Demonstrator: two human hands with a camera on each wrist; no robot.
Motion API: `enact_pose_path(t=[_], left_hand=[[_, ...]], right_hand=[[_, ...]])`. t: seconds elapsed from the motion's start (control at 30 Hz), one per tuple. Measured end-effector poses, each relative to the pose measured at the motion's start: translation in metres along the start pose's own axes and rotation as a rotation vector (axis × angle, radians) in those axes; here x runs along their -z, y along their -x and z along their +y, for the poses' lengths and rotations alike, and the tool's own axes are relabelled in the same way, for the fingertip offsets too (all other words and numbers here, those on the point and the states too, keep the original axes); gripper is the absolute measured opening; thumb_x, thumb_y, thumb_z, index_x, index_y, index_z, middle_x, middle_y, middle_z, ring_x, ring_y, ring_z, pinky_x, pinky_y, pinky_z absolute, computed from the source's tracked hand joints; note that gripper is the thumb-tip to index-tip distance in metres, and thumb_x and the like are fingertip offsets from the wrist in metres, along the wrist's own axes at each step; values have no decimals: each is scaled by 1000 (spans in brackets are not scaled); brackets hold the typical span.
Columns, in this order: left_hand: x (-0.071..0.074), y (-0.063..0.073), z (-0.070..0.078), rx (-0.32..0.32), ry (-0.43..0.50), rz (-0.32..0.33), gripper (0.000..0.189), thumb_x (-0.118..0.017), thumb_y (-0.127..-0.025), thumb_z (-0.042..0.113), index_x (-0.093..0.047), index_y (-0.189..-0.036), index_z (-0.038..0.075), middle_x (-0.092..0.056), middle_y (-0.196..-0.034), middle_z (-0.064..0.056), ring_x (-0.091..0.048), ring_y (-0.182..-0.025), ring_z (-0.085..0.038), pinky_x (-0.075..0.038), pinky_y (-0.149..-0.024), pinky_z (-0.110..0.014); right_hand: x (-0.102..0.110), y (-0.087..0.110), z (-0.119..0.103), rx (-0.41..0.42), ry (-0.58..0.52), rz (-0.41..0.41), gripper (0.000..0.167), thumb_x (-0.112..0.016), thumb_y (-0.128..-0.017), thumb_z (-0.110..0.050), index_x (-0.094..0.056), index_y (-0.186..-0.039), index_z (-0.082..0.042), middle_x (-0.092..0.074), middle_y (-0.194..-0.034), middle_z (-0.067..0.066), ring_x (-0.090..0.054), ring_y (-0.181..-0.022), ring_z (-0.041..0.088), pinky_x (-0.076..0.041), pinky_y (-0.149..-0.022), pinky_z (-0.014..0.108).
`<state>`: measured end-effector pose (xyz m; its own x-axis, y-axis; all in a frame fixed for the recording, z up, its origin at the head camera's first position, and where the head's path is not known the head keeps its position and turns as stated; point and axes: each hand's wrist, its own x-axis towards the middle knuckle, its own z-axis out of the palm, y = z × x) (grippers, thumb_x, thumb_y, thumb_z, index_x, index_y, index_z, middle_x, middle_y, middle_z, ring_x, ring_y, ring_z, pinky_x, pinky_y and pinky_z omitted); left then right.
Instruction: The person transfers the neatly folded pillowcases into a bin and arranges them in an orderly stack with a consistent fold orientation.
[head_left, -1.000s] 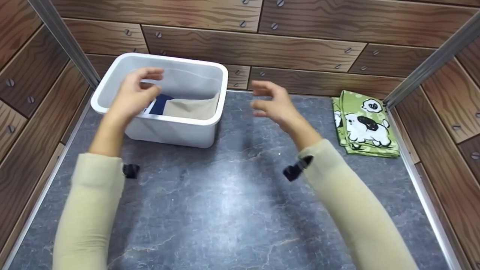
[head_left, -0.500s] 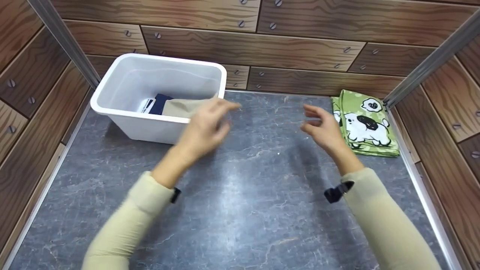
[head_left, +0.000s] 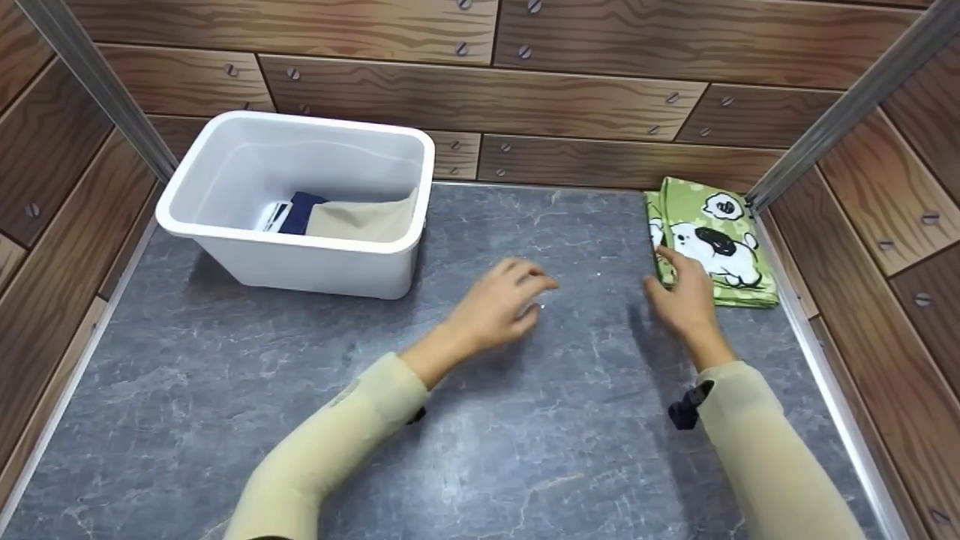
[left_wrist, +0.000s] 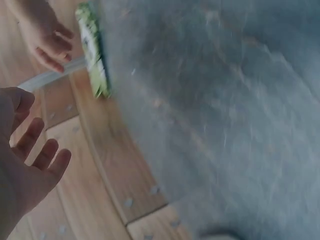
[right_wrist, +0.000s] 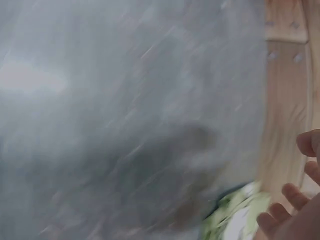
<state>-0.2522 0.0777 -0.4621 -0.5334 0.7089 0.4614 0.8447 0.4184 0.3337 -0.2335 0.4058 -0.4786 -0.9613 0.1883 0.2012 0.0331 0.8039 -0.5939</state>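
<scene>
In the head view a folded green cloth with a white dog print lies at the right, by the side wall. My right hand hovers at its left front edge, fingers loosely bent and holding nothing; whether it touches the cloth I cannot tell. Over the middle of the floor is my left hand, relaxed and bare of any object. The left wrist view shows the green cloth beyond my left fingers. In the blurred right wrist view, my right hand is near the cloth.
A white plastic bin stands at the back left. Inside it are a beige cloth, a dark blue cloth and a white-and-black item. Wood-patterned walls enclose the grey marbled surface.
My left hand has moved from over the bin rightward to the middle of the floor. My right hand has gone right, up to the green cloth. The view has shifted slightly.
</scene>
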Motion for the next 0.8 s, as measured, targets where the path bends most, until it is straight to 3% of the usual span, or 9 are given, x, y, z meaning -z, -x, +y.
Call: enact_pose_path(t=[0.17, 0.4, 0.6, 0.8], left_hand=[[-32, -14, 2, -4, -82, -123, 43, -64, -92, 19, -60, -134, 18, -57, -138, -7, -49, -128, -27, -41, -111, -40], [-77, -40, 13, -3, -218, -343, 54, -57, -99, 36, -44, -150, 22, -37, -157, -10, -32, -145, -38, -28, -119, -51], [-109, -56, 21, -14, -269, -438, 67, -43, -102, 53, -26, -159, 23, -20, -165, -11, -17, -151, -39, -21, -121, -53], [-131, -64, 18, 31, -253, -550, 75, -24, -100, 66, -7, -162, 27, -4, -168, -7, -5, -154, -35, -15, -124, -48]], right_hand=[[0, 7, 35, -41, 62, 2, 59, -63, -94, -20, -44, -146, 2, -43, -141, 36, -37, -132, 52, -25, -112, 63], [2, 14, 67, -116, 138, -86, 73, -57, -99, -35, -25, -156, -2, -14, -156, 40, -7, -143, 61, -7, -114, 72], [1, 13, 74, -107, 228, -201, 71, -47, -103, -42, -23, -157, -4, -5, -158, 38, 6, -142, 62, -2, -113, 74], [-10, 15, 68, -150, 277, -248, 64, -45, -102, -38, -31, -155, -5, -11, -158, 37, 4, -141, 64, -4, -111, 77]])
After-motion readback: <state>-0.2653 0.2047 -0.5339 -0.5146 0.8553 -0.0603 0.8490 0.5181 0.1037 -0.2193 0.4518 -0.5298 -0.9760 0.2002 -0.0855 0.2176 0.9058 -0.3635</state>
